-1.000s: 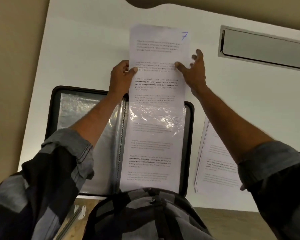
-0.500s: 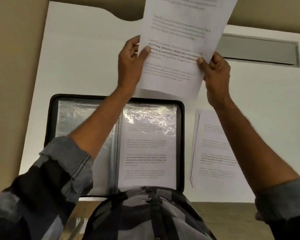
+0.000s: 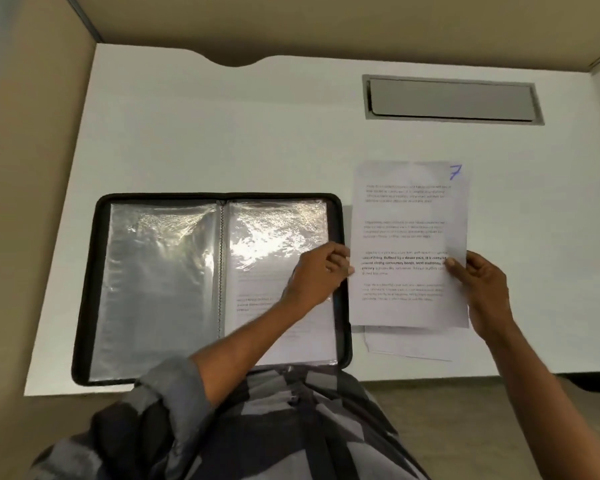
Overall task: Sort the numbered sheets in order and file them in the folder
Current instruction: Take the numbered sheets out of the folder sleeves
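Pinching sheet 7 [image 3: 409, 237] at its side edges, left hand [image 3: 317, 275] and right hand [image 3: 482, 285] each have a closed grip. Best to square it over the stack [image 3: 409, 344] beside the folder [image 3: 90, 289] before releasing.

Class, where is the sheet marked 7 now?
In head view, sheet 7 is right of the folder, over loose sheets, held by left hand and right hand.

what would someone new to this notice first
The white printed sheet with a blue handwritten 7 stands out first, pinched at its side edges by the left hand and right hand over a pile of white sheets. Just left of it the open black zip folder lies on the white desk, its clear plastic sleeves glaring with reflected light.
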The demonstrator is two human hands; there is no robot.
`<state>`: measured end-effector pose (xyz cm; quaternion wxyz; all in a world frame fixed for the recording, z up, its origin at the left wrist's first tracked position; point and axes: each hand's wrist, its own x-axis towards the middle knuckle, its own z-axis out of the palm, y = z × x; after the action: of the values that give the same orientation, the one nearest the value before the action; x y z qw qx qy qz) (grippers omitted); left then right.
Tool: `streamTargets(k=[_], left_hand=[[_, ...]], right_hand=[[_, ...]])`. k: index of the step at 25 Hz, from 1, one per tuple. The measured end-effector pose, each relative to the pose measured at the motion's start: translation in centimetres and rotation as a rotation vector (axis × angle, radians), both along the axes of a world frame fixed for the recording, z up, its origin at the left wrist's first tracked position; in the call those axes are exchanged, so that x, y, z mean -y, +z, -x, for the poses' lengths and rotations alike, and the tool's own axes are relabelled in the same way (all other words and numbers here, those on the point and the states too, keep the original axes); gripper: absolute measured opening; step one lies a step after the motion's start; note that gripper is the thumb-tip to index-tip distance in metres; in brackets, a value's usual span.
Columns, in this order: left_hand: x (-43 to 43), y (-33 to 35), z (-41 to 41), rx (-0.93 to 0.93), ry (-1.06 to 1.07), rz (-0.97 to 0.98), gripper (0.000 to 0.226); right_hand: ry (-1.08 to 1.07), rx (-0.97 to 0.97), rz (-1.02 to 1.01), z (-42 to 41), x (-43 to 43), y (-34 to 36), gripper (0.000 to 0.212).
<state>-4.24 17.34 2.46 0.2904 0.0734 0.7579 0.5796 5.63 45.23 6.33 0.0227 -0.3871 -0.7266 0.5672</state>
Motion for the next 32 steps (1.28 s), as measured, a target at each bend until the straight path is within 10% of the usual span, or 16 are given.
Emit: streamTargets(k=[5,8,14,22,32], left_hand=[[2.9,-5.2,-4.3,-0.291,-0.207,0.677,0.078],[4.0,-5.7,-5.2,-0.364,-0.293,0.755,0.1],[5.0,-5.0,-5.7,-0.307,0.055,0.431,0.051],[12.9,4.7,-5.4,-0.11,0.649,-0.035,0.024],[31.2,3.9,-4.6,-0.008,0.927,-0.001,0.029]], right_hand=[[0.006,0.188,-0.206,-6.4,-0.1,-4.9,0.028],[0.039,0.231,-0.332,-7.3,-0.1,-7.0,0.033],[0.015,0.067,-0.581,-4.8,2.6,-7.4,0.058],[0.81,-0.191,-0.644,-1.7,19.4,-7.0,0.056],[0.949,0.187,-0.721,-4.9,26.2,-11.0,0.086]])
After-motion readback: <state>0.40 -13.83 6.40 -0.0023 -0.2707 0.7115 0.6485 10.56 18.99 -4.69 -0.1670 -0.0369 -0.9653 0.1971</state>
